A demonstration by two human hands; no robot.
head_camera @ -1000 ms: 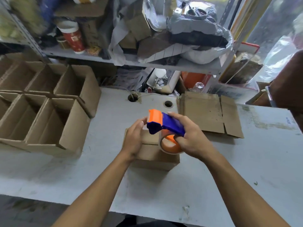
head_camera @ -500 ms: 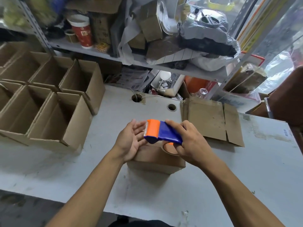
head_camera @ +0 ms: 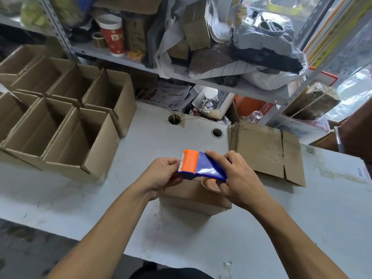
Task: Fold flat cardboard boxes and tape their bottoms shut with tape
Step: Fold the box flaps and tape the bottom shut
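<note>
A small folded cardboard box stands on the white table in front of me, bottom side up. My right hand grips a blue and orange tape dispenser over the box's top, with its tape roll showing underneath. My left hand is at the box's left end with fingers curled at the dispenser's toothed orange edge; whether it pinches the tape end is hidden.
Several open folded boxes stand in rows at the left of the table. A stack of flat cardboard boxes lies at the right. Two cable holes are in the table. A cluttered metal shelf rises behind.
The dispenser has tipped from raised and tilted to lying low over the box top. My left hand slid from the box's side up to the dispenser's orange edge, fingers curling.
</note>
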